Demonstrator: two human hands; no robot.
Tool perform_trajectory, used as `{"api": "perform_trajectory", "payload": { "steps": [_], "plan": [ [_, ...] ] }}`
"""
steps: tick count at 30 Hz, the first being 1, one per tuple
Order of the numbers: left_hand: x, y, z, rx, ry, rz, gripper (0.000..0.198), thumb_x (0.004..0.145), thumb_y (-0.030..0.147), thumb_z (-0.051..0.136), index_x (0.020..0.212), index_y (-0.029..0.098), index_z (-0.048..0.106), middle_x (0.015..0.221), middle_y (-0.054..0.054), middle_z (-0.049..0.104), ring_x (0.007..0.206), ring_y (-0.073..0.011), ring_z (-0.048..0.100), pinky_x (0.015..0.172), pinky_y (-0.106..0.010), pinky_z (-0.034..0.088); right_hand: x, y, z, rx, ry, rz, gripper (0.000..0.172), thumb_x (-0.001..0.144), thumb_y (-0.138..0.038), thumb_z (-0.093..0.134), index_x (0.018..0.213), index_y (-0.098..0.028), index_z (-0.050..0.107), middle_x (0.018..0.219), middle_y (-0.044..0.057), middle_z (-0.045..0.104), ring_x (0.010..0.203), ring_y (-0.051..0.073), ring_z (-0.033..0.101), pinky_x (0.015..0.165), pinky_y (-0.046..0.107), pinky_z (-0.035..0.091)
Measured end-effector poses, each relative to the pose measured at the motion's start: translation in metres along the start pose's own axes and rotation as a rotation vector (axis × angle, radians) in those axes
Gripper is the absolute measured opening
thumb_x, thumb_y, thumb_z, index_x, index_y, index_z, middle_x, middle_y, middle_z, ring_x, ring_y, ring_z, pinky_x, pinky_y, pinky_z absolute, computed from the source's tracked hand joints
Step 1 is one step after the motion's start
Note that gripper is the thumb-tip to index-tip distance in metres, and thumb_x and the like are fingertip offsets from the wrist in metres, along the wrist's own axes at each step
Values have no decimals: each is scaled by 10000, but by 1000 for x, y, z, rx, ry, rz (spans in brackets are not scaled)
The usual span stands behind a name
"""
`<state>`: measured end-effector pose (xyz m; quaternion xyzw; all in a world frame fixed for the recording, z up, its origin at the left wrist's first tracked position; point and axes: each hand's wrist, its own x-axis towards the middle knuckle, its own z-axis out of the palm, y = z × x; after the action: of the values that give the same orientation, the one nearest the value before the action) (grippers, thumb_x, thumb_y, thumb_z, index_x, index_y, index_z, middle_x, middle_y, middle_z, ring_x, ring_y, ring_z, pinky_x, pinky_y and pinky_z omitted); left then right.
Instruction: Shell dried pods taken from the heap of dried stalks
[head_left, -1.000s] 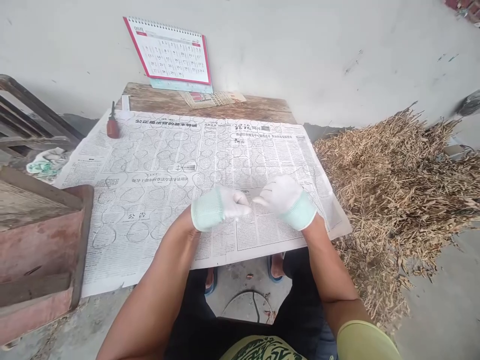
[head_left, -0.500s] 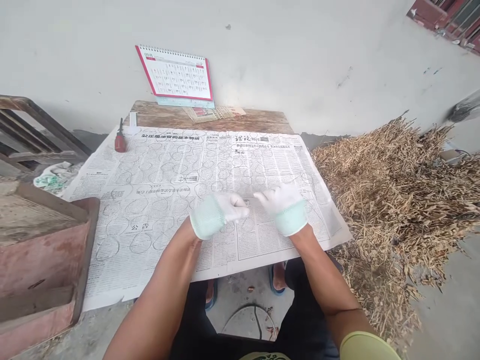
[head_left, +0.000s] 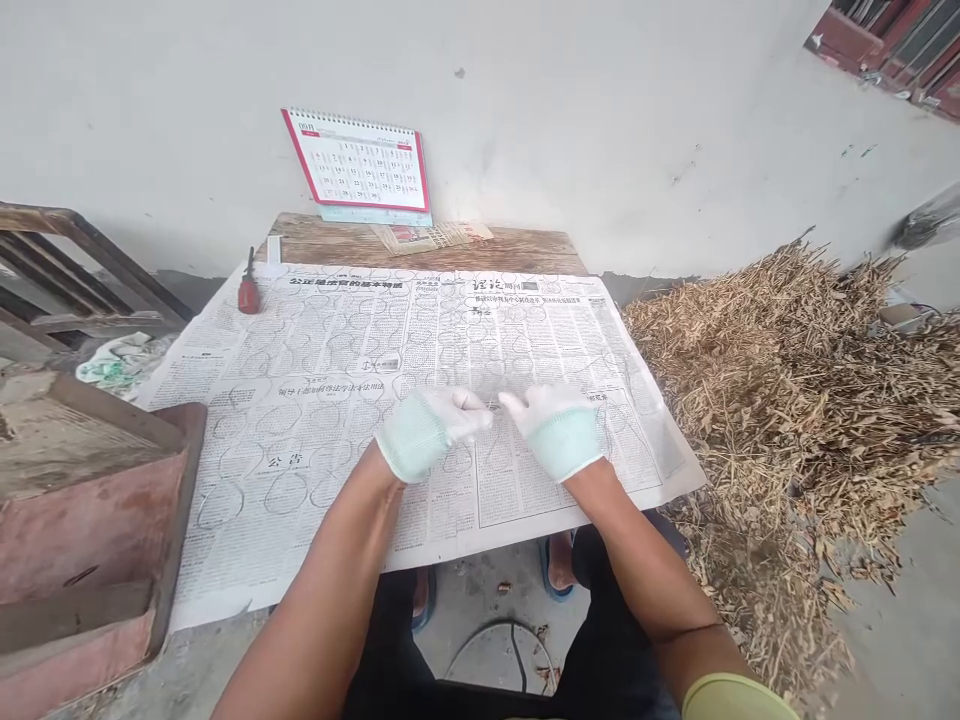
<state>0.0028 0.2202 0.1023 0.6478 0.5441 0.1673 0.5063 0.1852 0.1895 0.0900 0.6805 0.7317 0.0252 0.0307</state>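
Note:
Both hands wear white gloves with mint-green cuffs, held close together over a newspaper sheet (head_left: 525, 490). My left hand (head_left: 446, 425) is closed in a pinch, thumb against fingers. Something thin and small shows at its fingertips, too fine to name. My right hand (head_left: 559, 420) is also closed in a pinch, its fingertips just beside the left ones. Whether it grips the same thin thing is hidden. Rows of thin grey loops (head_left: 221, 503) spread over the newspaper; I cannot tell whether they are drawn or lie loose.
A red-handled screwdriver (head_left: 248, 292) lies at the sheet's back left corner. Behind it, a desk calendar (head_left: 364, 165) stands on the wooden tabletop (head_left: 517, 250) by the wall. A wooden chair (head_left: 180, 450) is at left, dry stalks (head_left: 780, 400) heaped at right.
My right hand has moved slightly left, bringing its fingertips close to those of my left hand, and its fingers have closed. My left hand stays nearly in place. The view shifted a little.

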Motion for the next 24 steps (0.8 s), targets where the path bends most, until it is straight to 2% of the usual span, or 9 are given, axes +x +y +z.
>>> {"api": "perform_trajectory", "payload": {
  "steps": [2, 5, 9, 12, 15, 20, 24],
  "plan": [
    [0, 1, 0, -13, 12, -30, 154, 714, 363, 684, 697, 210, 673, 706, -13, 682, 595, -150, 551, 511, -259, 323, 0, -2, -6, 24, -7, 14, 552, 1132, -505, 407, 932, -171, 799, 763, 96, 726, 714, 213, 674, 657, 332, 423],
    [-2, 5, 2, -19, 17, -30, 184, 718, 345, 672, 622, 211, 590, 659, 4, 628, 555, -127, 493, 501, -257, 293, -3, -2, -15, 13, 2, -38, 463, 1138, -401, 433, 980, -157, 793, 795, 111, 741, 768, 227, 696, 698, 332, 437],
    [-2, 7, 7, -61, -16, -14, 291, 728, 344, 671, 553, 210, 481, 609, 15, 551, 550, -116, 441, 519, -252, 305, -5, -6, -15, 14, -3, 11, 492, 1151, -331, 379, 956, -120, 777, 770, 129, 729, 716, 232, 694, 625, 317, 402],
    [1, 5, 9, -69, -5, -17, 272, 728, 360, 681, 565, 207, 526, 603, 17, 536, 548, -116, 414, 521, -255, 298, -4, -9, -10, 30, 15, 71, 549, 1161, -336, 327, 893, -117, 753, 735, 120, 712, 649, 216, 669, 566, 302, 353],
    [2, 2, 8, -80, 23, -9, 291, 727, 384, 688, 555, 208, 531, 578, 22, 509, 549, -120, 418, 524, -257, 302, -2, -7, -7, 96, 28, 83, 533, 1159, -378, 360, 844, -158, 729, 711, 76, 701, 624, 190, 642, 557, 294, 339],
    [-1, 5, 3, -109, 63, -17, 227, 719, 393, 690, 627, 212, 589, 594, 26, 566, 560, -124, 460, 533, -251, 339, -2, 1, -5, 230, 79, 91, 553, 1131, -458, 430, 750, -176, 715, 687, 50, 687, 603, 161, 597, 565, 299, 351],
    [-2, 8, 3, -101, 101, -8, 218, 689, 399, 712, 621, 210, 626, 621, 7, 621, 594, -141, 509, 554, -258, 383, -1, -1, -6, 164, 91, 84, 554, 1128, -429, 424, 754, -174, 745, 671, 59, 690, 621, 176, 615, 584, 303, 357]
  ]
}}
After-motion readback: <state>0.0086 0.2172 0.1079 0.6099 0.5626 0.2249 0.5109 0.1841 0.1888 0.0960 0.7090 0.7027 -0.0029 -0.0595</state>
